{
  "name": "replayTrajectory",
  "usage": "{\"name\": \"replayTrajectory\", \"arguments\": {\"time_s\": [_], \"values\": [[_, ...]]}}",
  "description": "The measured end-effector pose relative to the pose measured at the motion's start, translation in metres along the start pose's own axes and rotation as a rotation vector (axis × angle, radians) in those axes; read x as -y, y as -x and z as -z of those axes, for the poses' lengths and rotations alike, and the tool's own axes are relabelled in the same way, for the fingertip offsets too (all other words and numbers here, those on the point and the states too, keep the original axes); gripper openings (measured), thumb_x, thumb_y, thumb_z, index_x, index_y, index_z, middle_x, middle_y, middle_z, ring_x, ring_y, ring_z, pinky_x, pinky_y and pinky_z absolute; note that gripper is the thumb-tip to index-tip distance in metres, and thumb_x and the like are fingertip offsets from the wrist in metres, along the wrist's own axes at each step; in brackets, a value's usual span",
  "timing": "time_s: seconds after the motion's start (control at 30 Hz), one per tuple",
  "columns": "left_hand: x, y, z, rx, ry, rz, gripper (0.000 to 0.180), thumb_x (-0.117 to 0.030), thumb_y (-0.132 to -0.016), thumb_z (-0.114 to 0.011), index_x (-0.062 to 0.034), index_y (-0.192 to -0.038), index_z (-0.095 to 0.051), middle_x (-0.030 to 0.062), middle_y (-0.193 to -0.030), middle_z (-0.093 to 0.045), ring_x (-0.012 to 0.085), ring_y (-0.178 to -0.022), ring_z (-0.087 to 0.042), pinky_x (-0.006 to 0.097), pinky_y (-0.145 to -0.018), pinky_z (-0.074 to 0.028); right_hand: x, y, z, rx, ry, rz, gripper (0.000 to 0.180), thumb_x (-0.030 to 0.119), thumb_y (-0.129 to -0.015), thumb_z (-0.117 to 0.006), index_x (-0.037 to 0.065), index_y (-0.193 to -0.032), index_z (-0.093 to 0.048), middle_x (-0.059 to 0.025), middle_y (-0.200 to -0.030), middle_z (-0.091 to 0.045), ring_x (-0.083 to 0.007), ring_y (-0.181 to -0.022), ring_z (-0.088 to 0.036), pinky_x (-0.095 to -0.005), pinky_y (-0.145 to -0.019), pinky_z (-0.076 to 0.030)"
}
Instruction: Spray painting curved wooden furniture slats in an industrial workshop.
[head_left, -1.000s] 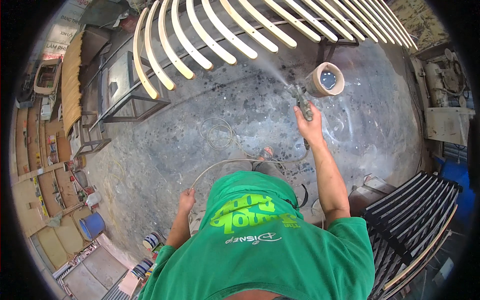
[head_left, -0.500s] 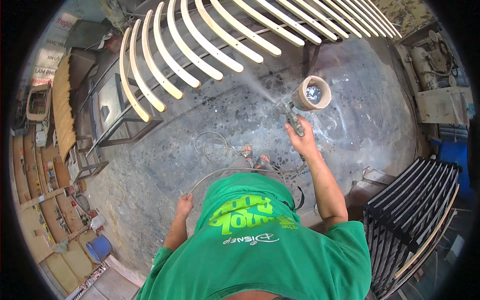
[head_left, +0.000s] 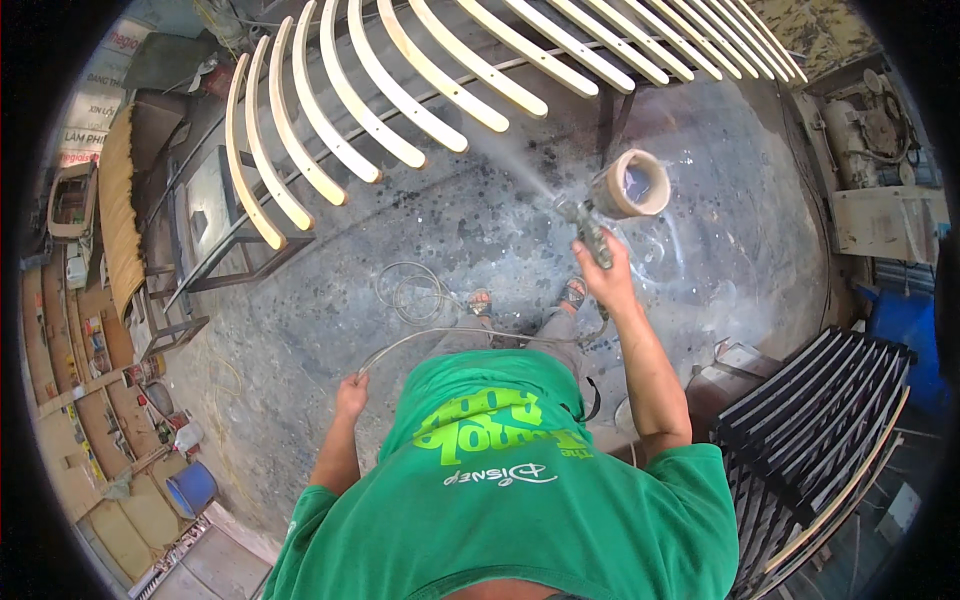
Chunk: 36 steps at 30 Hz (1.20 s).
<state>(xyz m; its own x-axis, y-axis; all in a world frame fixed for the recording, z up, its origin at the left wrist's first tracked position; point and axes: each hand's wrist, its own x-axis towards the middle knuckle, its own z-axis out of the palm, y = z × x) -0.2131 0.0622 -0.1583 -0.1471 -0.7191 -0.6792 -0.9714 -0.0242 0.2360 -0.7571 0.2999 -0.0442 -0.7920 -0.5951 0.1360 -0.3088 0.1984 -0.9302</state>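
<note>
My right hand (head_left: 608, 277) is closed round the grip of a spray gun (head_left: 592, 236), held out in front of me. A tan, paint-crusted cup (head_left: 628, 188) sits at the gun's top, with liquid inside. From the nozzle a pale mist fans out toward the lower ends of the curved pale wood slats (head_left: 440, 75), which lie side by side across a rack. Down at my left side, my left hand (head_left: 352, 392) grips a thin air hose (head_left: 430, 331), which runs across my body toward the gun.
A metal frame (head_left: 215, 265) carries the slats on the left. Coils of hose (head_left: 415, 293) lie on the floor near my feet. At the right stand black slatted pieces (head_left: 815, 420) and a blue barrel (head_left: 900, 325). A blue bucket (head_left: 191, 488) is at lower left.
My feet have stepped apart, and my body has shifted a little relative to the slats. Spray still leaves the gun. My left hand has moved slightly left and up with the hose.
</note>
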Motion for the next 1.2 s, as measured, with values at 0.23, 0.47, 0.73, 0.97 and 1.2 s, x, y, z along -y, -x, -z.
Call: {"name": "replayTrajectory", "arguments": {"time_s": [0.23, 0.47, 0.73, 0.97, 1.2], "values": [[-0.039, 0.053, -0.064, 0.042, 0.081, 0.075, 0.044, -0.041, -0.092, -0.056, -0.0002, -0.105, -0.065, 0.0218, -0.089, -0.069, 0.0347, -0.087, -0.067, 0.043, -0.079, -0.05, -0.016, -0.019, 0.048, 0.126, 0.001, 0.013, 0.016, 0.007, -0.083, -0.069, -0.001, -0.093, -0.06, -0.017, -0.085, -0.06, -0.0331, -0.074, -0.059, -0.0379, -0.068, -0.047], [-0.11, 0.118, -0.117, 0.059, 0.215, 0.135, 0.045, -0.043, -0.095, -0.054, 0.0005, -0.093, -0.064, 0.0107, -0.063, -0.061, 0.021, -0.058, -0.062, 0.038, -0.061, -0.049, -0.042, -0.075, 0.105, 0.054, 0.049, 0.023, 0.017, 0.009, -0.083, -0.069, -0.001, -0.09, -0.057, -0.0176, -0.078, -0.057, -0.0329, -0.069, -0.055, -0.0391, -0.065, -0.045], [-0.138, 0.159, -0.163, 0.04, 0.293, 0.168, 0.047, -0.044, -0.095, -0.055, 0.0016, -0.091, -0.065, 0.0114, -0.063, -0.061, 0.021, -0.055, -0.062, 0.038, -0.056, -0.048, -0.041, -0.077, 0.139, 0.211, -0.013, 0.071, 0.02, 0.011, -0.084, -0.07, -0.002, -0.095, -0.059, -0.017, -0.083, -0.06, -0.0348, -0.075, -0.058, -0.0392, -0.07, -0.047], [-0.164, 0.173, -0.194, 0.064, 0.298, 0.178, 0.047, -0.045, -0.095, -0.054, 0.0, -0.094, -0.065, 0.0111, -0.065, -0.062, 0.0213, -0.055, -0.062, 0.037, -0.057, -0.048, -0.066, -0.088, 0.172, 0.199, 0.006, 0.098, 0.021, 0.012, -0.084, -0.07, -0.003, -0.096, -0.06, -0.0181, -0.087, -0.061, -0.0337, -0.079, -0.061, -0.0395, -0.071, -0.048], [-0.193, 0.166, -0.204, 0.14, 0.297, 0.176, 0.048, -0.046, -0.096, -0.052, -0.0004, -0.095, -0.065, 0.0082, -0.061, -0.059, 0.0189, -0.053, -0.06, 0.035, -0.054, -0.047, -0.088, -0.133, 0.206, -0.008, 0.026, 0.02, 0.019, 0.012, -0.085, -0.069, -0.001, -0.093, -0.06, -0.0168, -0.077, -0.061, -0.0295, -0.068, -0.057, -0.0378, -0.065, -0.047]]}}
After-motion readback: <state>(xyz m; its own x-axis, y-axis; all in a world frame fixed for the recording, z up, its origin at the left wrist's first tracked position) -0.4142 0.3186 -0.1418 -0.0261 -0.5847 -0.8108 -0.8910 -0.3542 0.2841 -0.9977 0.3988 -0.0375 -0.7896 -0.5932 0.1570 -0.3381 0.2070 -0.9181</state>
